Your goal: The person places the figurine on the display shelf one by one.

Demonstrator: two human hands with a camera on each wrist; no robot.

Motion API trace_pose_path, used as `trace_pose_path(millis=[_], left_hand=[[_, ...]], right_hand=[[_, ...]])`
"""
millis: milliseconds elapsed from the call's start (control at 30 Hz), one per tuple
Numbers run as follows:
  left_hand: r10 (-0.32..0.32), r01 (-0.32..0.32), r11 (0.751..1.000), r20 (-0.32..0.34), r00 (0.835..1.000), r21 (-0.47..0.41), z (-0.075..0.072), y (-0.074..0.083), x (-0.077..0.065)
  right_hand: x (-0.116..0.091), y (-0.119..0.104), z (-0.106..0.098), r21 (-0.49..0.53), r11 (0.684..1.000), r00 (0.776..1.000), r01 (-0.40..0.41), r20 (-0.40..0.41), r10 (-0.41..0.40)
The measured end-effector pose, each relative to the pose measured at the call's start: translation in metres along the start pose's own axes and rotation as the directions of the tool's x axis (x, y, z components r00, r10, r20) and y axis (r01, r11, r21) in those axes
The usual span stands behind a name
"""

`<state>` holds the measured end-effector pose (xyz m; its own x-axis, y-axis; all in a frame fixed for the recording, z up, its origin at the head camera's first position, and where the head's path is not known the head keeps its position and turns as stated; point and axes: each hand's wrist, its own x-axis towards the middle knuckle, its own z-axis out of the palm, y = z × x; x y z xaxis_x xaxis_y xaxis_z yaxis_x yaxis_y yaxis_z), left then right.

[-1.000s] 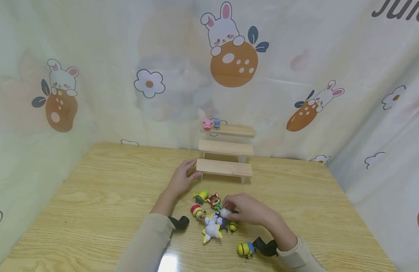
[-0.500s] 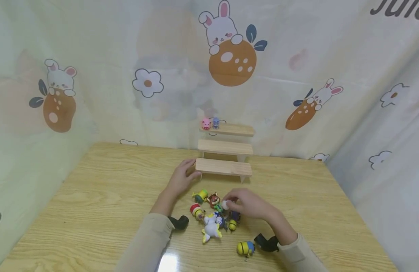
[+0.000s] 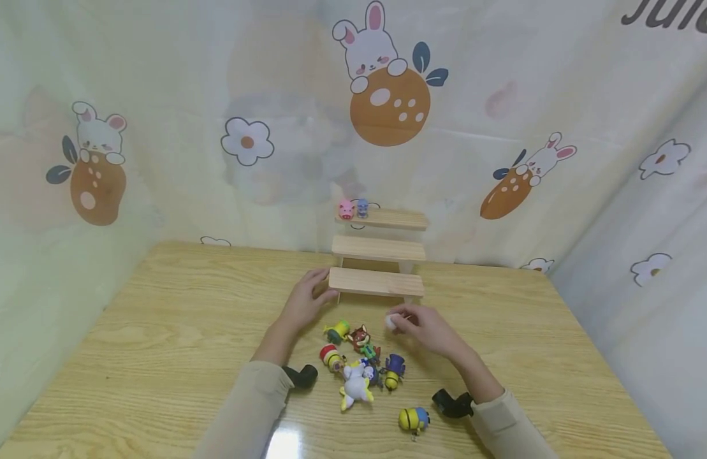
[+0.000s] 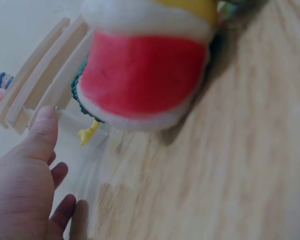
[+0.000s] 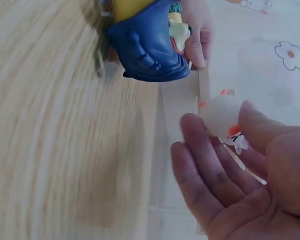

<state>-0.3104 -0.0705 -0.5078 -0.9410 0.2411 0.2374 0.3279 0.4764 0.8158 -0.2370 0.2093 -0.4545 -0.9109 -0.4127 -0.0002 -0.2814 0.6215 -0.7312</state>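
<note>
My right hand (image 3: 428,328) pinches a small white round figurine (image 5: 222,116) with orange-red bits between thumb and fingers, above the table in front of the wooden step shelf (image 3: 376,282). My left hand (image 3: 304,303) is at the left end of the lowest step, its thumb by the edge and its fingers loosely bent. In front of the hands lies a group of toy figures: a fox (image 3: 361,341), a white-and-yellow figure (image 3: 356,386), a red-and-white capped figure (image 3: 332,358), a green-and-yellow one (image 3: 337,331) and a purple-and-yellow one (image 3: 394,370).
A pink pig figure (image 3: 346,209) and a small blue figure (image 3: 362,208) stand at the left of the top step. Nearer the front lies a yellow-and-blue figure (image 3: 413,419). Behind the wooden table (image 3: 187,331) hangs a printed curtain (image 3: 296,83).
My right hand has lifted the white figurine out of the group and carried it away toward the shelf, uncovering the purple-and-yellow figure. The left hand has stayed at the shelf's end.
</note>
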Motion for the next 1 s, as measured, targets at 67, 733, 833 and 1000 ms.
trace_pose_path(millis=[67,733,833,1000], left_hand=[[0.002,-0.002,1.000,0.000,1.000,-0.003,0.000,-0.001,0.000],[-0.006,0.006,1.000,0.010,1.000,-0.004,-0.001,-0.001,0.002],[-0.007,0.007,1.000,0.012,1.000,-0.002,0.000,-0.001,0.002],[-0.003,0.003,1.000,0.009,1.000,-0.002,0.001,-0.002,0.002]], right_hand=[[0.000,0.001,-0.001,0.050,0.999,1.000,-0.016,-0.023,0.018],[0.002,0.005,0.000,0.000,0.999,0.991,-0.050,-0.125,0.050],[0.003,0.008,0.002,-0.002,0.998,0.991,-0.065,-0.118,0.065],[0.004,0.011,0.005,0.059,0.995,0.992,-0.082,-0.092,0.087]])
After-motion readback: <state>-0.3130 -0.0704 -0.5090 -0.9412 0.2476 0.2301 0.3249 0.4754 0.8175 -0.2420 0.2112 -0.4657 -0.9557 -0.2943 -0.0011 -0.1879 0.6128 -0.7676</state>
